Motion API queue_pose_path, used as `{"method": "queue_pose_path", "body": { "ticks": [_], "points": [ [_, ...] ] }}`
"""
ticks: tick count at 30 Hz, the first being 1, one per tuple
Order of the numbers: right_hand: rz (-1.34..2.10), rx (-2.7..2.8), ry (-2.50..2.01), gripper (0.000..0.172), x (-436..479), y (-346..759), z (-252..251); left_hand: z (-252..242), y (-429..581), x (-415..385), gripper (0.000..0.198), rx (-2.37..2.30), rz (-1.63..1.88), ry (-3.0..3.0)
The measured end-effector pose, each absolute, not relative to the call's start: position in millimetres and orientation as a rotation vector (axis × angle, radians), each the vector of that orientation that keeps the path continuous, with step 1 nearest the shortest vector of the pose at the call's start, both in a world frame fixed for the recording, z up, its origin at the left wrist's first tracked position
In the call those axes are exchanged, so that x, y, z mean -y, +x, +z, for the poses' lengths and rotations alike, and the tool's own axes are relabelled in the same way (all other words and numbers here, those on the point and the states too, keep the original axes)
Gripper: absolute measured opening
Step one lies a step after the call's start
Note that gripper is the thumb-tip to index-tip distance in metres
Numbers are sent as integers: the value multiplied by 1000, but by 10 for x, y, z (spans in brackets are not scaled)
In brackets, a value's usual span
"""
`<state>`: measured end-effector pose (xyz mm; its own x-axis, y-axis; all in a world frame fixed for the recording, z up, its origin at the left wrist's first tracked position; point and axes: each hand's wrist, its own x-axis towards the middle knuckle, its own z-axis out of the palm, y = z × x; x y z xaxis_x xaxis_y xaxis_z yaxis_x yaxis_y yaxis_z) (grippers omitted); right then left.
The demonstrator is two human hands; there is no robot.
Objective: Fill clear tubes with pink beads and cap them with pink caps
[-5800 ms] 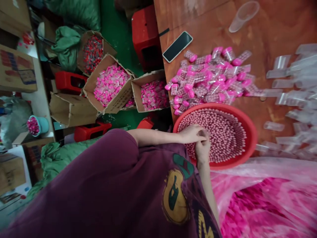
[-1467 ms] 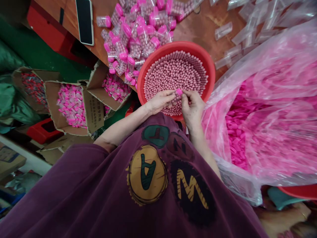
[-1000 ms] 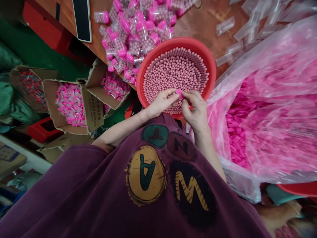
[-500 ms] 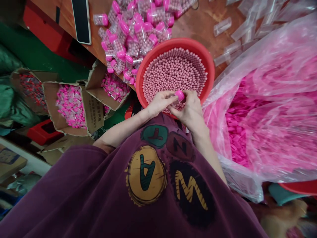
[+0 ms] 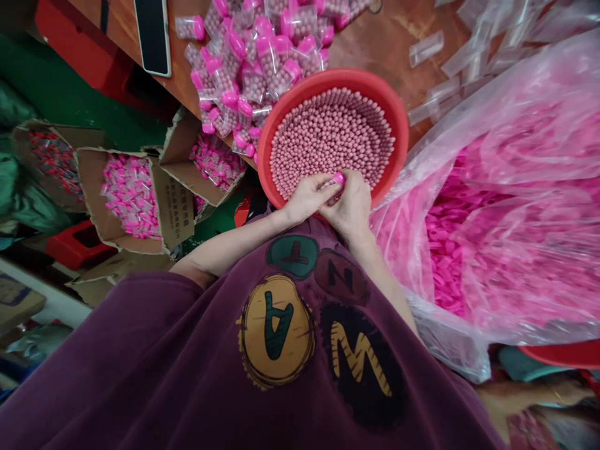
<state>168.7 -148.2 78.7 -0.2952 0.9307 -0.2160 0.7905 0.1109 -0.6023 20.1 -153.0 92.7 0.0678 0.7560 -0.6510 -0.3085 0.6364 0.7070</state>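
Over the near side of a red basin [image 5: 402, 119] full of small pink beads [image 5: 332, 134], both of my hands meet at a pink-capped tube [image 5: 338, 179]. My left hand [image 5: 304, 199] pinches it from the left with thumb and fingers. From the right, the curled fingers of my right hand [image 5: 352, 203] close on it, and the thumb is low near the left thumb. Most of the tube's body is hidden by the fingers. Just left of the basin lies a pile of clear, bead-filled tubes with pink caps [image 5: 253, 81].
A big plastic bag of pink caps [image 5: 445, 250] stands at the right. Clear tubes [image 5: 426, 49] lie at the table's back right, a phone [image 5: 154, 37] at its left edge. Cardboard boxes [image 5: 175, 209] of filled tubes stand lower left. Another person's arm [image 5: 529, 397] shows bottom right.
The right hand has shifted slightly left and closed in around the tube, nearer the left hand. Less of the pink cap shows. Another person's arm at the bottom right has moved.
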Motion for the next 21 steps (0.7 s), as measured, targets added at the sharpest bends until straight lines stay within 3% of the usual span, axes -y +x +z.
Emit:
{"method": "queue_pose_path", "body": {
  "ticks": [6,10,16,19,21],
  "points": [
    [959,2177,-1747,55,1505,1738,685,900,292,1551,29,-1300,848,397],
    [1070,2141,-1736,62,1606,1808,548,864,401,1572,32,-1360,727,298],
    [1335,1963,-1529,98,1790,1835,323,836,335,1654,16,-1646,920,297],
    [1377,1952,-1494,80,1781,1899,279,911,-10,1719,4,-1876,1150,199],
    [1390,2033,-1432,62,1735,1941,278,976,-371,1770,12,-2007,1255,58]
  ]
}}
